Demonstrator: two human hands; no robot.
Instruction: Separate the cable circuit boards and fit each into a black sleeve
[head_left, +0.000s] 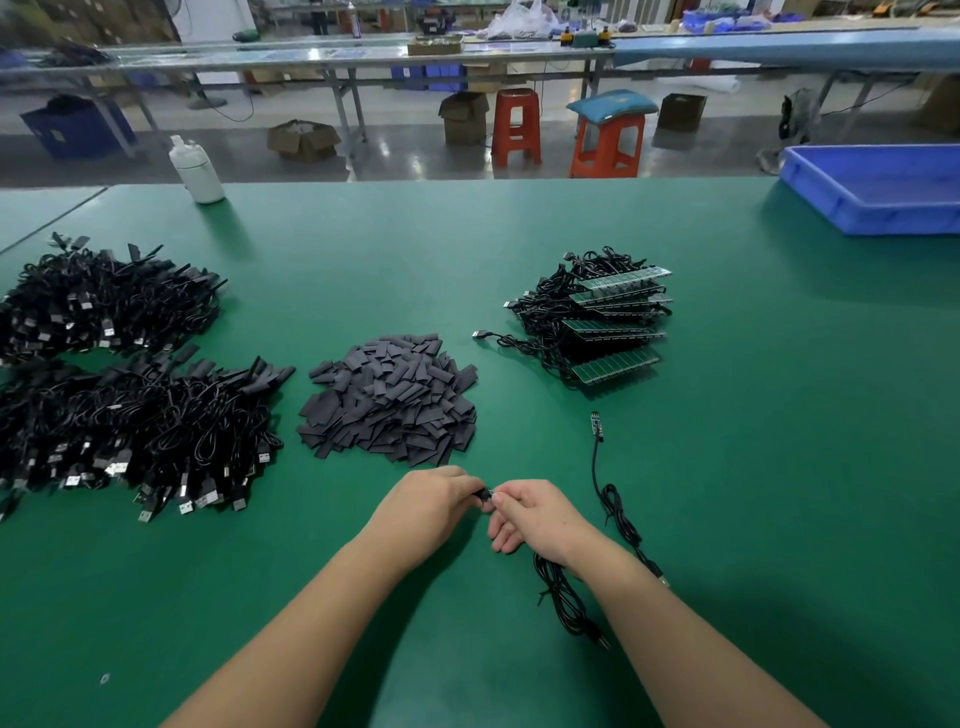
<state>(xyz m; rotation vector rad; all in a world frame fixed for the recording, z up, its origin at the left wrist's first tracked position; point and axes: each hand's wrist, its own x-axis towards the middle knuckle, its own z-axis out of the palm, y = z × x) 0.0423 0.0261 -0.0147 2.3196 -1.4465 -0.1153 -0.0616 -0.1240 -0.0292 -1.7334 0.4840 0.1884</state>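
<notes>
We pinch a small black piece (487, 494) between left hand (434, 501) and right hand (530, 512), fingers curled | sleeve pile (389, 400) just ahead | board stack (602, 322) beyond right | loose cable (608, 493) beside our right wrist

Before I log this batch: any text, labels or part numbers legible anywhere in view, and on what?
None can be read.
White bottle: no label legible.
Green circuit board strips: any printing too small.
Loose board on its cable: markings too small.
Cardboard boxes on the floor: no readable print.
Blue crate: pale tag, blurred.
Left hand and right hand hide the small black piece between them.
</notes>
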